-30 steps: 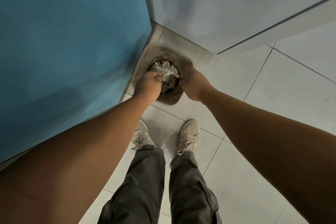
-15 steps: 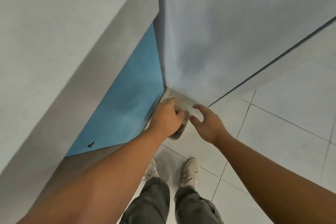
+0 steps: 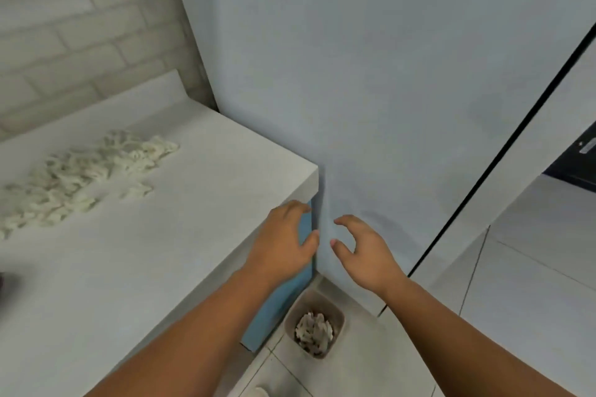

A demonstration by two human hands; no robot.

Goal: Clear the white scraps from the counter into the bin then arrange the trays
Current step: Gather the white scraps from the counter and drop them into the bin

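Currently left hand (image 3: 280, 242) and right hand (image 3: 364, 251) hang empty, fingers loosely curled, over floor bin (image 3: 338, 319) parked by desk (image 3: 161, 251) corner for easy dumping; white scraps (image 3: 87, 171) pile lies on desk, likely next grab.

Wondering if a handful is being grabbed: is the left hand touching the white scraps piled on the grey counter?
Apart. Head view: bare grey counter lies between the left hand and the pile of white scraps.
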